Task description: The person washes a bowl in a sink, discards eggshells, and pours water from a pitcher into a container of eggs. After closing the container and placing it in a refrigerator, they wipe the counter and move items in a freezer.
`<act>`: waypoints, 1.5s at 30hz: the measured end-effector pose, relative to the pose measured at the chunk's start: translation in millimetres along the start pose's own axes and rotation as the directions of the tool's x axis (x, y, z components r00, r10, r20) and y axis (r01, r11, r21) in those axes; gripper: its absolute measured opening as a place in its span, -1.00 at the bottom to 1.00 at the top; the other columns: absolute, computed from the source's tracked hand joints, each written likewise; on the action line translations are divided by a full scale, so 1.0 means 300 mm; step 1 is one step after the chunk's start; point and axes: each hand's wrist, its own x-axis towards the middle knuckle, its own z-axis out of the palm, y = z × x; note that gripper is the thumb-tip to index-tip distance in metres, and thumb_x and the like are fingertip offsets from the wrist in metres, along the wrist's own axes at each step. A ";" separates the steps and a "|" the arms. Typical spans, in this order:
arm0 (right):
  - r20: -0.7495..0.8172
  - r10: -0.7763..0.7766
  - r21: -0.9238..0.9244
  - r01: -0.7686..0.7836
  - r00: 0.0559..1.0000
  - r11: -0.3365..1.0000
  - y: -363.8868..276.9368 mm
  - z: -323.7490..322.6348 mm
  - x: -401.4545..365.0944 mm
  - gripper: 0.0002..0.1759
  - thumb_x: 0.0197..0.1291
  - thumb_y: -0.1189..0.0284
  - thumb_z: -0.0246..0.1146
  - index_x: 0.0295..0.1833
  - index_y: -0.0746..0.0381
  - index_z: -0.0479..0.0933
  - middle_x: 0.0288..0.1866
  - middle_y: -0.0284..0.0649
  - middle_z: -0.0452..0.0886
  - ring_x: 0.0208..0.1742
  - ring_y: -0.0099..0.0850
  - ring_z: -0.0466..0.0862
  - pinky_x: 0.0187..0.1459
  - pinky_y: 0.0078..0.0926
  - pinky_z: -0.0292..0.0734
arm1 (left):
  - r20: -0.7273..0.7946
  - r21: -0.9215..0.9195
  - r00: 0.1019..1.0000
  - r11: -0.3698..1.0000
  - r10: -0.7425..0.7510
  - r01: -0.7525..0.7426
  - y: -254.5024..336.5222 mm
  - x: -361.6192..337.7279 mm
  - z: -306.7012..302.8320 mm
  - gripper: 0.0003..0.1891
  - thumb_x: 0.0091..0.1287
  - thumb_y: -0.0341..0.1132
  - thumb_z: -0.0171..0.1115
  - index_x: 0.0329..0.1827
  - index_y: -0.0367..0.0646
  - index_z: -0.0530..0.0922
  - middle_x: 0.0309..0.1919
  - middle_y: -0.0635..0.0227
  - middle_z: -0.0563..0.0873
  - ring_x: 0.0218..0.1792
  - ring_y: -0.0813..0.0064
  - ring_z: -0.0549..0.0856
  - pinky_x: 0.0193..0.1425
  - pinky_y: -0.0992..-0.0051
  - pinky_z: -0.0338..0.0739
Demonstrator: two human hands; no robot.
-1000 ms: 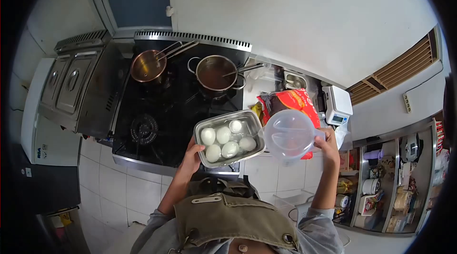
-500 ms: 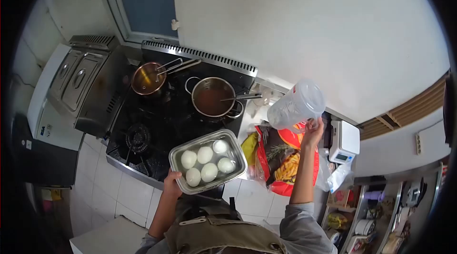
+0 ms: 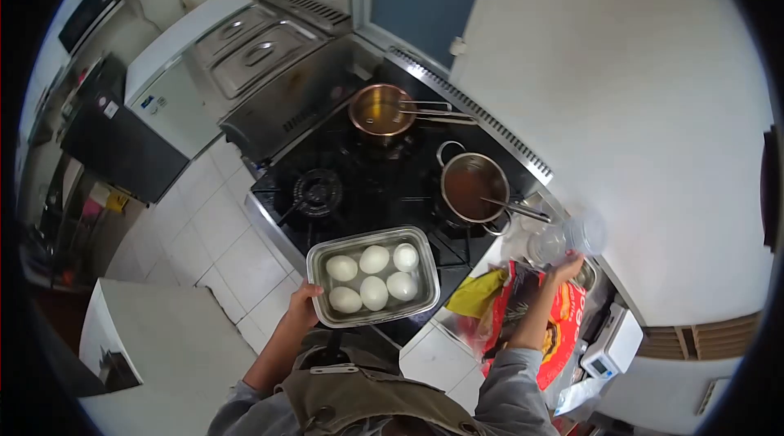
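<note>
My left hand [image 3: 304, 305] grips the left side of a rectangular metal container [image 3: 434, 305]. Several white eggs [image 3: 374, 292] lie inside it in clear liquid, and the container is held level in front of my apron. Out to the right, my right hand [image 3: 563, 268] is closed at the near side of a clear plastic jug [image 3: 563, 242], low over the counter by the wall. The jug lies tilted, and my fingers are partly hidden. Below my right forearm is a red and black food bag [image 3: 563, 330], with a yellow packet [image 3: 477, 294] beside it.
On the black stove [image 3: 367, 203] stand a copper-coloured pan [image 3: 382, 113] with yellowish liquid and a steel pot [image 3: 475, 189] with brown liquid and a utensil. A white scale [image 3: 614, 348] sits at the right. Metal lidded bins [image 3: 261, 52] are at the left.
My view has turned left. My right hand has lowered the plastic jug toward the counter by the wall. My left hand still holds the container of eggs.
</note>
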 end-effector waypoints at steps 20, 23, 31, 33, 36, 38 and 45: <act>0.584 0.760 -0.494 -0.618 0.284 0.611 -0.235 0.843 -1.938 -0.68 0.34 0.38 0.08 0.09 0.35 0.48 -0.14 -0.26 0.63 -0.23 -0.57 0.63 -0.24 -0.63 0.58 | -0.098 -0.085 0.995 0.995 0.037 -0.045 0.570 -0.332 -0.542 -0.33 0.04 -0.27 0.15 0.28 -0.26 0.24 0.06 0.10 0.50 0.07 0.20 0.54 0.19 0.23 0.46; 0.633 0.729 -0.502 -0.579 0.260 0.642 -0.186 0.932 -2.130 -0.73 0.34 0.40 0.08 0.03 0.33 0.50 -0.18 -0.31 0.62 -0.25 -0.62 0.58 -0.24 -0.70 0.50 | -0.086 -0.089 0.993 0.993 0.074 -0.082 0.732 -0.401 -0.635 -0.37 0.11 -0.25 0.08 0.29 -0.25 0.23 0.05 0.10 0.49 0.06 0.21 0.54 0.18 0.24 0.46; 0.834 0.430 -0.471 0.039 0.346 0.881 -0.067 1.289 -2.604 -0.72 0.41 0.35 -0.04 -0.09 0.36 0.47 -0.24 -0.28 0.55 -0.17 -0.53 0.51 -0.11 -0.58 0.40 | -0.425 0.018 0.872 0.965 0.244 -0.261 1.048 -0.599 -0.926 -0.39 0.07 -0.20 -0.01 0.19 -0.38 0.33 0.02 0.01 0.55 -0.01 0.14 0.61 0.13 0.25 0.53; 0.876 0.348 -0.430 0.210 0.334 0.878 -0.088 1.412 -2.709 -0.69 0.44 0.36 -0.11 0.04 0.37 0.40 -0.04 -0.08 0.59 -0.06 -0.34 0.58 0.02 -0.46 0.42 | -0.455 -0.025 0.837 0.936 0.303 -0.352 1.109 -0.632 -0.981 -0.39 0.06 -0.21 -0.01 0.19 -0.38 0.33 0.02 0.01 0.55 0.01 0.14 0.60 0.14 0.24 0.53; 0.911 0.320 -0.308 -0.089 0.259 0.947 -0.016 1.550 -2.875 -0.61 0.44 0.28 -0.09 0.19 0.34 0.28 0.07 0.01 0.53 0.04 -0.25 0.58 0.06 -0.39 0.44 | -0.514 -0.106 0.786 0.884 0.343 -0.455 1.206 -0.678 -1.057 -0.37 0.03 -0.23 0.01 0.20 -0.38 0.32 0.05 -0.01 0.53 0.03 0.12 0.60 0.15 0.22 0.54; 0.937 0.309 -0.281 -0.173 0.161 0.944 -0.024 1.687 -2.953 -0.55 0.44 0.26 -0.10 0.29 0.33 0.14 0.18 0.10 0.45 0.13 -0.16 0.55 0.11 -0.28 0.47 | -0.549 -0.082 0.701 0.805 0.456 -0.587 1.257 -0.687 -1.132 -0.37 0.03 -0.23 0.01 0.20 -0.38 0.32 0.06 -0.02 0.52 0.02 0.12 0.61 0.13 0.20 0.56; 0.924 0.382 -0.352 -0.452 -0.026 0.820 -0.105 2.135 -3.227 -0.48 0.40 0.12 -0.05 0.29 0.27 0.22 0.09 0.05 0.53 -0.06 -0.25 0.64 -0.13 -0.36 0.59 | -0.688 -0.039 0.519 0.689 0.507 -0.724 1.496 -0.765 -1.468 -0.37 0.00 -0.22 0.04 0.17 -0.42 0.34 0.01 -0.05 0.55 -0.03 0.06 0.62 0.11 0.17 0.55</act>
